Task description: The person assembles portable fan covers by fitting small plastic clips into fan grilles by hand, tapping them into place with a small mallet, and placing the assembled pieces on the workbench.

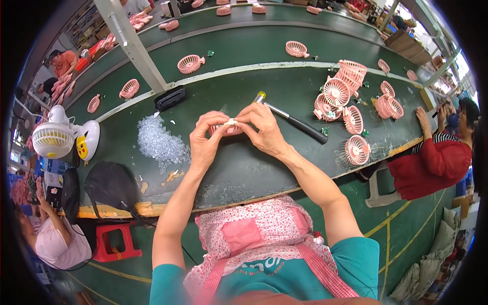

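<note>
Above the dark green tabletop, my left hand (204, 140) and my right hand (265, 131) meet at a pink fan housing (232, 131). Both hands pinch it between thumb and fingers, which hide much of it. A small whitish part (231, 121) shows at its upper edge between my fingertips. Left of my left hand lies a loose heap of small transparent plastic pieces (158, 141). Just beyond my right hand, a hammer (300, 123) with a black grip and a yellow-tipped head lies diagonally.
Several pink fan housings (336, 92) are piled at the right, some with green circuit boards. A belt (239, 48) carries more behind a pale rail. A black case (170, 98), white fan (53, 137) and black bag (110, 184) stand left. A co-worker in red (432, 165) sits right.
</note>
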Demonstrator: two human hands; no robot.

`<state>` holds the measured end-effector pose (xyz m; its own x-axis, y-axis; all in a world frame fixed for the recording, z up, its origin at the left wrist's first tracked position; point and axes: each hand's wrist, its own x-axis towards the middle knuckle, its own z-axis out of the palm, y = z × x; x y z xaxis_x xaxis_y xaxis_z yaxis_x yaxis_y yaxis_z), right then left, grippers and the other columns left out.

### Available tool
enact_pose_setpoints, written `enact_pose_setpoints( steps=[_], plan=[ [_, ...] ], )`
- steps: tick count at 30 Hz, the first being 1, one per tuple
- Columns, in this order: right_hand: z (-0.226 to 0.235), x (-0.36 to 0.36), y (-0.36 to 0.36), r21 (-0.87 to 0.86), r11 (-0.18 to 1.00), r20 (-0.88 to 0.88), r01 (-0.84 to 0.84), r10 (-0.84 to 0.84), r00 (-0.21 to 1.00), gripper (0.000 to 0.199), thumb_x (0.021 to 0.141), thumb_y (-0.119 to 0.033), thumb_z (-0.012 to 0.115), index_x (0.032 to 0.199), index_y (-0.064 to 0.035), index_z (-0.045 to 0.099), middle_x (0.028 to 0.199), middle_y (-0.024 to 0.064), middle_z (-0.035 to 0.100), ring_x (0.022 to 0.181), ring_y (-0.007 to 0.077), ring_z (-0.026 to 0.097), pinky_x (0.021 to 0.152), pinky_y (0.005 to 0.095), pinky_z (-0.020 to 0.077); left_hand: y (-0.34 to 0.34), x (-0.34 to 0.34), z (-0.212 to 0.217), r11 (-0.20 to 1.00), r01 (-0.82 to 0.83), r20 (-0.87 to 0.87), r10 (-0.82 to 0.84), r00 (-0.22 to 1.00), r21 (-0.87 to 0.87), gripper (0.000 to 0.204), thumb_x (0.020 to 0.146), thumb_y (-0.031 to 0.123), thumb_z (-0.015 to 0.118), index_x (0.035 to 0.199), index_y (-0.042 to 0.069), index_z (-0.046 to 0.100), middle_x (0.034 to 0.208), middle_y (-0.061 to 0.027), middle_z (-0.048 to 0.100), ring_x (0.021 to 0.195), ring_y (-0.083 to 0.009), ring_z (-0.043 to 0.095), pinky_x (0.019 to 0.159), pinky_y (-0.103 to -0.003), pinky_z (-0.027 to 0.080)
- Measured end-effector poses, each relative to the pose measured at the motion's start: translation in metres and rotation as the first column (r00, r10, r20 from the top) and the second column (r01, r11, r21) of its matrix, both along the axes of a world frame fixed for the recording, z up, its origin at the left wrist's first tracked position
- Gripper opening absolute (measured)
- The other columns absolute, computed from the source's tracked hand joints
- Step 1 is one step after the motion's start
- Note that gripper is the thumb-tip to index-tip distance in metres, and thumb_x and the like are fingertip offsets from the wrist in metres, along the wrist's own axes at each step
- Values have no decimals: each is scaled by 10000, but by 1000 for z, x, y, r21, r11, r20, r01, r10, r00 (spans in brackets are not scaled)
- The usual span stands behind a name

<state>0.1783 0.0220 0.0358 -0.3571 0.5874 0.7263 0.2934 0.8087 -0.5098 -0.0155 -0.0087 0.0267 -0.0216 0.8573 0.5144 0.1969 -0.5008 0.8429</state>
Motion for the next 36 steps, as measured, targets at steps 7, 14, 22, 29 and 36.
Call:
enact_pose_setpoints(
  steps=[7, 14, 22, 29, 36],
  plan=[
    [1, 16, 104, -357, 913, -433, 198, -350, 831, 179, 943, -149, 689, 924, 19, 629, 850, 45, 619, 724, 107, 547, 681, 265, 468, 15, 2, -33, 964, -264, -208, 260, 943, 8, 556, 904, 179, 721, 1373, 18, 469, 1317, -173, 546, 1240, -328, 497, 1046, -409, 405],
    [-21, -19, 208, 82, 866, -15, 494, -495, 869, 280, 876, -113, 673, 1125, -13, 595, 1098, 202, 597, 1032, 379, 573, 896, 471, 456, 24, 6, -41, 973, -226, -312, 229, 922, 46, 566, 864, 147, 733, 1355, 23, 480, 1262, -173, 570, 1205, -350, 503, 1028, -436, 415],
    [-39, -144, 242, -95, 929, 531, 357, -256, 808, 499, 897, -176, 631, 1342, -31, 457, 1275, 232, 585, 1110, 415, 613, 977, 497, 492, 18, 0, -47, 975, -218, -322, 220, 921, 43, 588, 863, 57, 717, 1385, 20, 449, 1253, -191, 568, 1188, -341, 540, 1040, -409, 443],
    [-40, -117, 211, 195, 871, 335, 451, -492, 804, 146, 763, -59, 648, 891, -26, 710, 945, 182, 705, 918, 354, 690, 822, 497, 542, 21, 13, -37, 981, -195, -367, 190, 911, 24, 717, 803, -13, 693, 1445, 3, 373, 1392, -226, 491, 1271, -404, 485, 1064, -477, 399],
    [-16, -77, 32, 129, 983, 337, 127, -164, 927, 68, 817, -113, 660, 835, -62, 618, 778, 111, 630, 767, 315, 631, 690, 440, 449, 19, -8, -24, 876, -336, -562, 480, 674, 345, 845, 747, 28, 731, 1494, 29, 336, 1447, -156, 464, 1384, -331, 390, 1167, -570, 182]
  ],
)
